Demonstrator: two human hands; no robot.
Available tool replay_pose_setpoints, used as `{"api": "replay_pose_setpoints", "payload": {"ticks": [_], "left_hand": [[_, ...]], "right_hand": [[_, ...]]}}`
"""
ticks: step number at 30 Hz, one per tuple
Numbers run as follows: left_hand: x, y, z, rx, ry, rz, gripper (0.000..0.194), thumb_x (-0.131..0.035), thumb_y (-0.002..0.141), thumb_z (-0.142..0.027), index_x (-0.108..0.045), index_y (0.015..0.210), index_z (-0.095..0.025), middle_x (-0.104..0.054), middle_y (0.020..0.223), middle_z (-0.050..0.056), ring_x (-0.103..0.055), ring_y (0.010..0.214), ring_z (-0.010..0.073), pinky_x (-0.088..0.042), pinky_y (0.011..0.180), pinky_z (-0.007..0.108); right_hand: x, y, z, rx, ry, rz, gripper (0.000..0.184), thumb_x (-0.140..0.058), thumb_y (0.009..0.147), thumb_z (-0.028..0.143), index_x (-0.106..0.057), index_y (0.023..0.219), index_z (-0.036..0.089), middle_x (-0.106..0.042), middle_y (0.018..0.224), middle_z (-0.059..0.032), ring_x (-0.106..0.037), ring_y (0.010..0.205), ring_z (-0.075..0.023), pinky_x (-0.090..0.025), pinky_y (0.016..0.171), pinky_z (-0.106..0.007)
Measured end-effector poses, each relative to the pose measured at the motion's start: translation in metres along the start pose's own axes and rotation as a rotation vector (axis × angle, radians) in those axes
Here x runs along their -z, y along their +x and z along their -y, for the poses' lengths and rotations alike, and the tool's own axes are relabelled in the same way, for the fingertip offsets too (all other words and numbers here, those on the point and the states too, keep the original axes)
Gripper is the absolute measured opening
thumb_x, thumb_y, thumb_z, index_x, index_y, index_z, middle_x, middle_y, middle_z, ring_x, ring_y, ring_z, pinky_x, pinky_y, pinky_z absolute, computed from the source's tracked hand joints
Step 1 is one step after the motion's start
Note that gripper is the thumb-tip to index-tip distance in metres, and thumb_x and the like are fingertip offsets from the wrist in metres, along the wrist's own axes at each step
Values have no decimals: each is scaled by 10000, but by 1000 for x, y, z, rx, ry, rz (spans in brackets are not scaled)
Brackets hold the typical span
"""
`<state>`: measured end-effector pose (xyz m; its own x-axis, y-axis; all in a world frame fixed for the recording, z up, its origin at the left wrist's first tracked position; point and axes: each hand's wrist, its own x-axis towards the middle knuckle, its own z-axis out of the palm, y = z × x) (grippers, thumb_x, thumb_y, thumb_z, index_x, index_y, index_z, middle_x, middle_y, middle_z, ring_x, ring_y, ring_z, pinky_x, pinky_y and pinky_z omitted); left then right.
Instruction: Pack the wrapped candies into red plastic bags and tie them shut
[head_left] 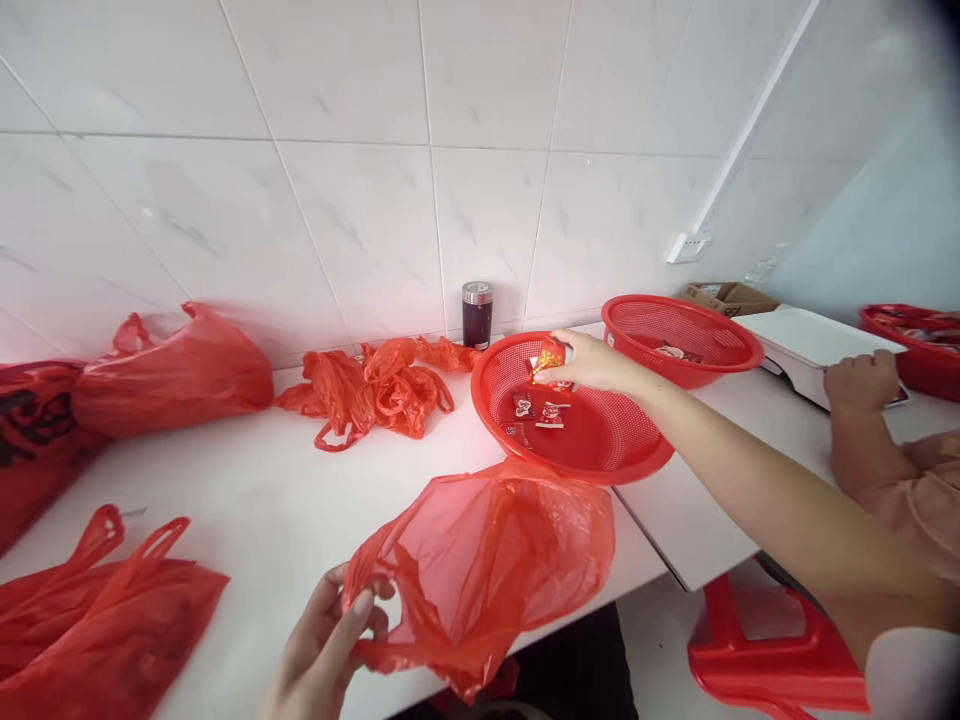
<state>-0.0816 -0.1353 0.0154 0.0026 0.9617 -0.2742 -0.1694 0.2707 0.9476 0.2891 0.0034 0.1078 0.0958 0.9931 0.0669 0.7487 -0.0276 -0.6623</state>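
Note:
My left hand (pixel 330 640) grips the edge of a red plastic bag (pixel 487 560) that lies open on the white table near its front edge. My right hand (pixel 589 362) reaches over a red mesh basket (pixel 517 435) and pinches a small red and gold wrapped candy (pixel 549 358). A few more small candy packets (pixel 541 410) lie on the basket's bottom.
A second red basket (pixel 679 345) stands behind on the right. Crumpled red bags (pixel 375 390) and a filled red bag (pixel 176 370) lie along the wall, flat bags (pixel 97 620) at front left. A dark jar (pixel 477 314), another person's hand (pixel 862 382), and a red stool (pixel 772 660) are nearby.

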Motion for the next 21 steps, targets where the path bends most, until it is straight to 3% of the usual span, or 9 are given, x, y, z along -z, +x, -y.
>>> {"api": "replay_pose_setpoints", "payload": {"ticks": [3, 7, 8, 10, 13, 16, 21], "left_hand": [[-8, 7, -5, 27, -60, 66, 319, -725, 712, -475, -676, 876, -206, -606, 896, 24, -464, 605, 98, -429, 493, 207], [-13, 13, -11, 49, -124, 60, 331, -768, 680, -417, -683, 905, -189, -591, 730, -6, -410, 531, 68, -376, 458, 174], [-14, 13, -13, 45, -128, 43, 350, -769, 675, -412, -682, 923, -181, -574, 672, -18, -370, 492, 57, -345, 436, 169], [-14, 12, -16, 34, -113, 16, 408, -769, 659, -416, -676, 970, -169, -557, 595, -35, -304, 432, 41, -295, 405, 173], [-11, 11, -22, 2, -72, -18, 470, -765, 644, -426, -654, 1024, -172, -582, 578, -36, -300, 405, 42, -273, 398, 186], [-5, 11, -26, -37, -31, -17, 474, -744, 671, -427, -633, 1056, -175, -598, 603, -29, -317, 413, 48, -272, 403, 187], [7, 17, -23, -39, -71, 1, 474, -747, 697, -397, -603, 1101, -195, -551, 597, -55, -283, 427, 37, -267, 407, 158]], "right_hand": [[-4, -32, 46, 146, 158, 111, 516, -780, 722, 412, -546, 1139, 217, -657, 1029, -17, -645, 867, -188, -536, 705, -258], [-57, -85, 85, 302, 256, 498, 561, -783, 706, 492, -549, 1159, 256, -636, 1051, -2, -632, 917, -202, -543, 767, -296], [-76, -95, 86, 338, 192, 555, 565, -798, 691, 482, -558, 1161, 280, -617, 1087, -2, -622, 942, -212, -541, 786, -309], [-111, -106, 79, 356, 24, 536, 525, -800, 692, 460, -584, 1143, 301, -591, 1102, -23, -615, 943, -246, -542, 771, -343], [-143, -104, 60, 330, -158, 554, 511, -781, 700, 470, -589, 1147, 312, -583, 1088, -51, -613, 925, -286, -537, 722, -381], [-144, -92, 51, 315, -200, 626, 558, -763, 708, 502, -543, 1195, 338, -600, 1100, -39, -604, 952, -283, -518, 717, -367], [-121, -87, 59, 345, -318, 660, 234, -729, 755, 253, -595, 946, 233, -629, 959, -34, -613, 863, -239, -465, 671, -301]]}}
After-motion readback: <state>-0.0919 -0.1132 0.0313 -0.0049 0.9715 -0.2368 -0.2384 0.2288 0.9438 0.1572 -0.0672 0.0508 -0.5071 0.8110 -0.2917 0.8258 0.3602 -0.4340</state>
